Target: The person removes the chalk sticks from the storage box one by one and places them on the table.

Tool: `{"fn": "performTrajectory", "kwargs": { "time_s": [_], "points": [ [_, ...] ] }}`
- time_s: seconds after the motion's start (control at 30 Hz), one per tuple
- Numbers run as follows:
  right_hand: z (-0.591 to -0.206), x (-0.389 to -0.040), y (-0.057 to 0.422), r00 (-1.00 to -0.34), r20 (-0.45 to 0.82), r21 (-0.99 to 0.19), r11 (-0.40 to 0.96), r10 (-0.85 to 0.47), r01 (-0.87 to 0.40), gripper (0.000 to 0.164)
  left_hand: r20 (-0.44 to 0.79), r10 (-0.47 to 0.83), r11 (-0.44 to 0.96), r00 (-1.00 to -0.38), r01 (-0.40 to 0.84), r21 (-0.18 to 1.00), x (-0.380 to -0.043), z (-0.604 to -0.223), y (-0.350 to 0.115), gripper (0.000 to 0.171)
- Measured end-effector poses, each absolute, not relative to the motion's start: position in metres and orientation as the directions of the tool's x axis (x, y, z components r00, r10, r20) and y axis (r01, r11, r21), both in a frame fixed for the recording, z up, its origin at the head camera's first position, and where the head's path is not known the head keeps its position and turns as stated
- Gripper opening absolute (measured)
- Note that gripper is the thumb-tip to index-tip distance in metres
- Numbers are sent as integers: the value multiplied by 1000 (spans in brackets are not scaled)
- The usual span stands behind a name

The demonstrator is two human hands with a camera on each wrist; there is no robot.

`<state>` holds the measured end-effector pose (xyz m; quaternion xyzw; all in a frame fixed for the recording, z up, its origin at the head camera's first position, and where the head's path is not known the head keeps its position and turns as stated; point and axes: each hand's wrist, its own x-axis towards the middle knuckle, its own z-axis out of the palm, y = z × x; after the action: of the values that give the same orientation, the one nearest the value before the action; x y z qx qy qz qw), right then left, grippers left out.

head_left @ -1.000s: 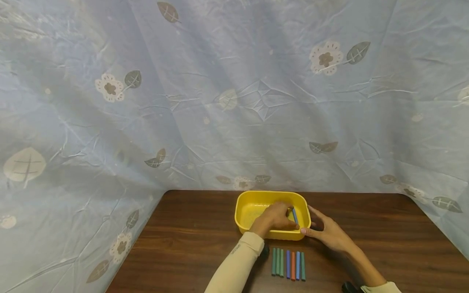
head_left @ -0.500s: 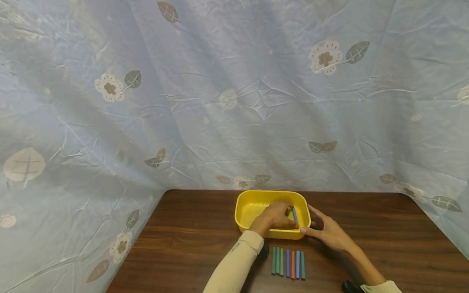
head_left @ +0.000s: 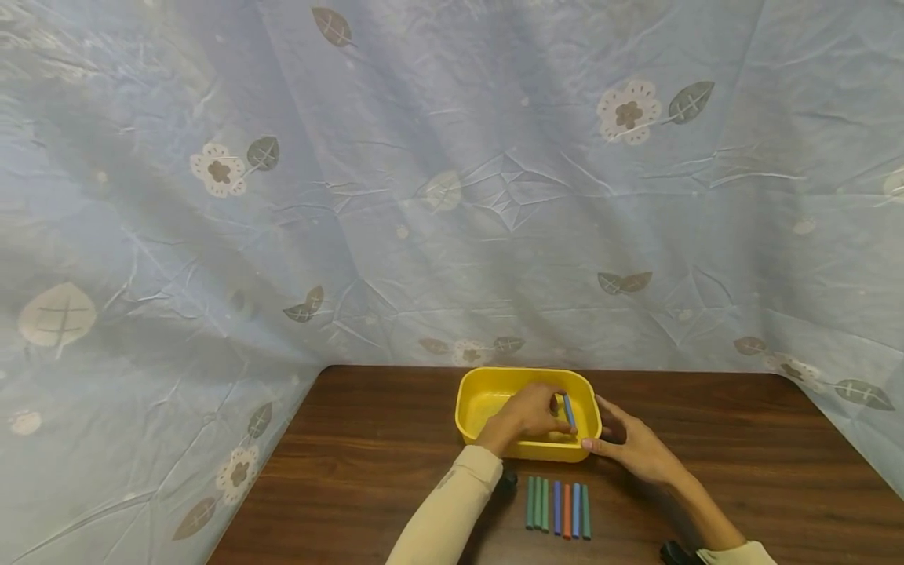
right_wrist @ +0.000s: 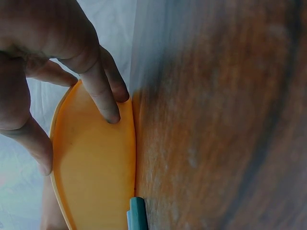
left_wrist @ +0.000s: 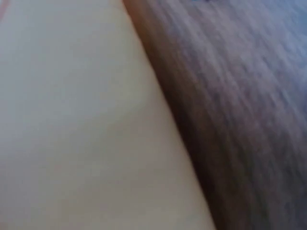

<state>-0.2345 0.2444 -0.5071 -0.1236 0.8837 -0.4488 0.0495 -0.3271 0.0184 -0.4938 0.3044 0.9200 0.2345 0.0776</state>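
Observation:
My left hand (head_left: 530, 411) reaches into a yellow plastic tub (head_left: 487, 448). Its thumb and a finger pinch a slim blue stick (head_left: 569, 412) by its two ends, near the tub's right side. The stick looks like chalk, but its material cannot be made out. At the tub's right end, my right hand (head_left: 639, 449) grips the outside. In the right wrist view that thumb (right_wrist: 42, 155) is on the rim and fingers rest against the outer wall. The left wrist view holds only the pale sleeve (left_wrist: 86, 115) and blurred wood; no hand shows there.
In front of the tub, several coloured sticks lie side by side on the brown wooden table (head_left: 360, 471): green, a purple stick (head_left: 557, 508), a red stick (head_left: 567, 512), blue, green. A patterned cloth (head_left: 438, 259) hangs behind the table.
The left hand has risen slightly inside the tub with the blue stick between thumb and finger. The right hand stays at the tub's end. The head view has shifted a little.

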Motion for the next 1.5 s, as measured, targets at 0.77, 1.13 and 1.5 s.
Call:
{"fn": "performTrajectory", "kwargs": {
  "time_s": [0.77,1.13,1.5],
  "points": [
    [-508,-234,245,-962,30,-806,563,-273,-184,97,123,597,654,-793,570,497,-309,-466,-24,81],
    [-508,-235,245,-962,56,-801,563,-267,-203,97,226,610,605,-760,631,486,-280,-455,-50,75],
    [-507,-234,244,-963,50,-795,574,-264,-198,98,241,614,601,-751,643,474,-252,-450,-71,76]
  ]
}}
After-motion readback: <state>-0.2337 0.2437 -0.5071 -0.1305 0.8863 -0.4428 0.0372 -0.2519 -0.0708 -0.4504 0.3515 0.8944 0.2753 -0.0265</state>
